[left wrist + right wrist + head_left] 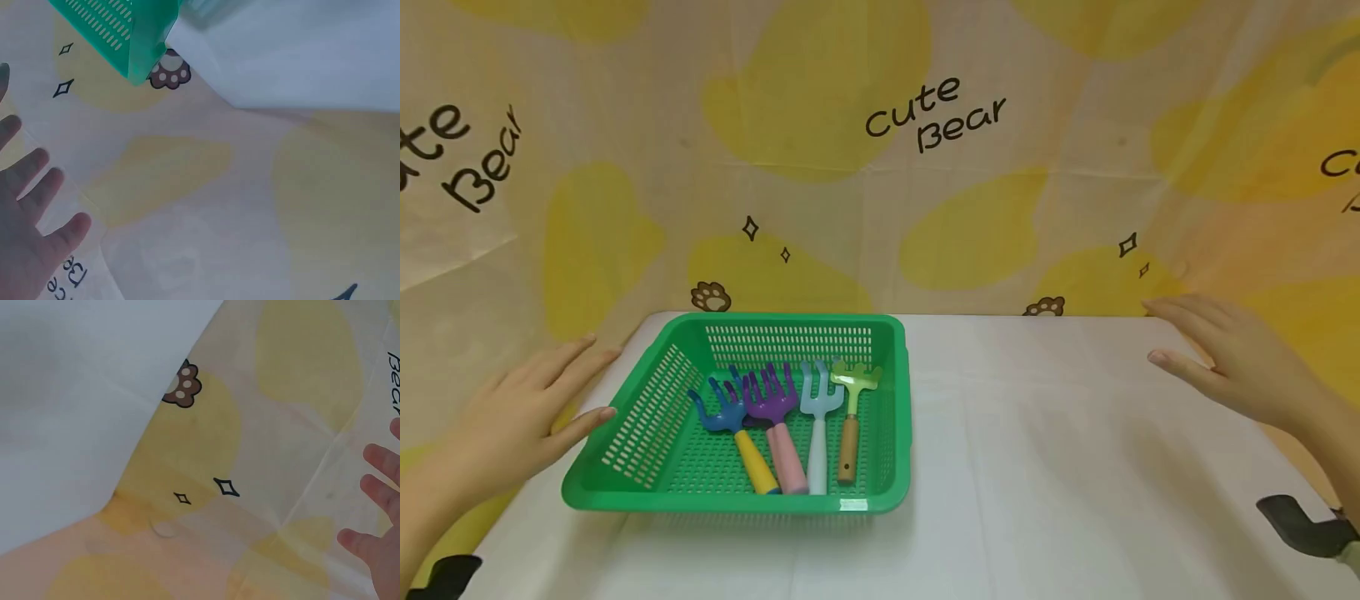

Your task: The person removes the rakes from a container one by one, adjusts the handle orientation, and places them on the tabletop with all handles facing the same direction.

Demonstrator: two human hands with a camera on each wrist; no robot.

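A green plastic basket point(737, 502) stands on the left half of the white table. Side by side inside it lie several small hand rakes: a blue one with a yellow handle point(756, 463), a purple one with a pink handle point(788, 460), a light blue one point(818, 450) and a light green one with a wooden handle point(847, 450). My left hand point(538, 412) hovers just left of the basket, fingers extended and holding nothing. Over the table's right side my right hand point(1240, 358) is raised, also bare, its fingers spread in the right wrist view.
The white table point(1037, 467) stretches right from the basket. Behind it hangs a pale cloth point(970, 225) with yellow patches and printed words. Dark straps point(1303, 525) show at both wrists. In the left wrist view the basket's corner point(150, 44) appears near the table edge.
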